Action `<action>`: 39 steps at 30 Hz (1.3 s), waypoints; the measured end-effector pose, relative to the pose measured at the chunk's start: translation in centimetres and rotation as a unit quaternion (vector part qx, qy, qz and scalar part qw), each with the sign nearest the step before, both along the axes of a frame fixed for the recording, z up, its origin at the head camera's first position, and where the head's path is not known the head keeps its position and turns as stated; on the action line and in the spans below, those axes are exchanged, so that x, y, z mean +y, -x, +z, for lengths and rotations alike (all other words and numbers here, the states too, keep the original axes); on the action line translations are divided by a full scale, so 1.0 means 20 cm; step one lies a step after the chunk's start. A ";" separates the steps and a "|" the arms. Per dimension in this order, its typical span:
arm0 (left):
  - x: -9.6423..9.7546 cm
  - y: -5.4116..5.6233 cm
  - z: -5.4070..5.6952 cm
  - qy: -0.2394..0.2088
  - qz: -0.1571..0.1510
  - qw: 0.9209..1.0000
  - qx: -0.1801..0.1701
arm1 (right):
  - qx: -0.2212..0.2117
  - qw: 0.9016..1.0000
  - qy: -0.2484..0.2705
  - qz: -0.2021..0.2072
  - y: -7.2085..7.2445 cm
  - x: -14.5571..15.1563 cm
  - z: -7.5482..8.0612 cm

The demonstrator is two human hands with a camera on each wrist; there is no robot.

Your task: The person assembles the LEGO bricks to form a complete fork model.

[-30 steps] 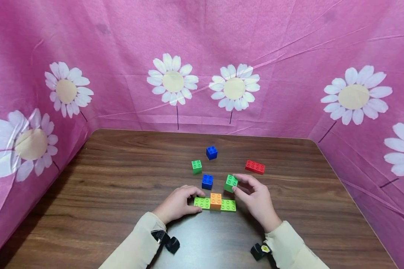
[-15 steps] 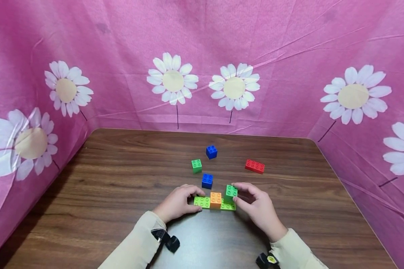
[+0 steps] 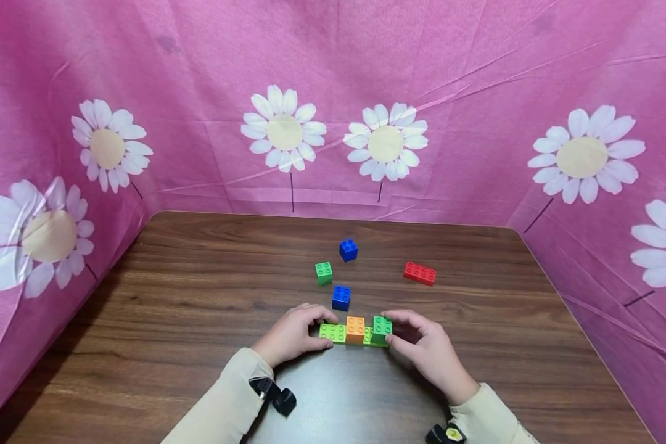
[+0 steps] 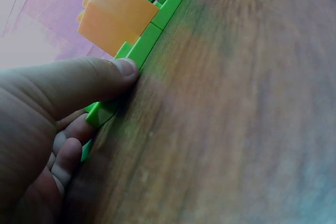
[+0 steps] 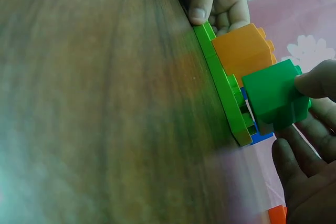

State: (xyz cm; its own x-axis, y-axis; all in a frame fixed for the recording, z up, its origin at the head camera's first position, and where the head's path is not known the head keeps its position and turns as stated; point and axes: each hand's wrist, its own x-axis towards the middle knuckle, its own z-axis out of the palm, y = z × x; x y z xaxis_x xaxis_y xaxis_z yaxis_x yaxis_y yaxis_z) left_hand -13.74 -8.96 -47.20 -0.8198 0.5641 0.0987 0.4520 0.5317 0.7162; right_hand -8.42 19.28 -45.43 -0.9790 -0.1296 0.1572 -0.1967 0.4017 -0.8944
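Two flat lime-green bricks [image 3: 333,333] lie end to end on the table, with an orange brick [image 3: 355,330] standing across their seam. My left hand [image 3: 296,333] grips the left end, thumb [image 4: 118,72] on the near side and fingers behind. My right hand [image 3: 430,348] pinches a green brick [image 5: 275,93] between thumb and fingers, over the right end of the lime pair. A narrow gap shows between the green brick and the studs in the right wrist view. Some lime studs [image 3: 367,335] stay visible between the orange and green bricks.
Beyond the hands lie a blue brick [image 3: 341,298], another green brick [image 3: 324,273] and a farther blue brick [image 3: 348,250]. A long red brick [image 3: 420,273] lies back right. A pink flowered cloth [image 3: 333,61] hangs around the wooden table [image 3: 200,259].
My right hand has brought the green brick nearer, from behind the lime bricks to over their right end, and lowered it. The left hand has kept its hold.
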 end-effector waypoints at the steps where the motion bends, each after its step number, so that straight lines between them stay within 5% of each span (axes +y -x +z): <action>1: 0.00 0.00 0.00 0.000 0.000 1.000 0.001 | -0.002 1.000 0.000 0.003 0.00 0.00 0.00; 20: 0.00 0.00 0.00 0.007 0.004 1.000 -0.007 | 0.019 0.997 -0.062 0.052 0.05 0.05 -0.01; 39: 0.01 0.00 0.01 0.009 0.004 1.000 -0.005 | -0.050 0.988 -0.107 0.100 0.12 0.12 0.03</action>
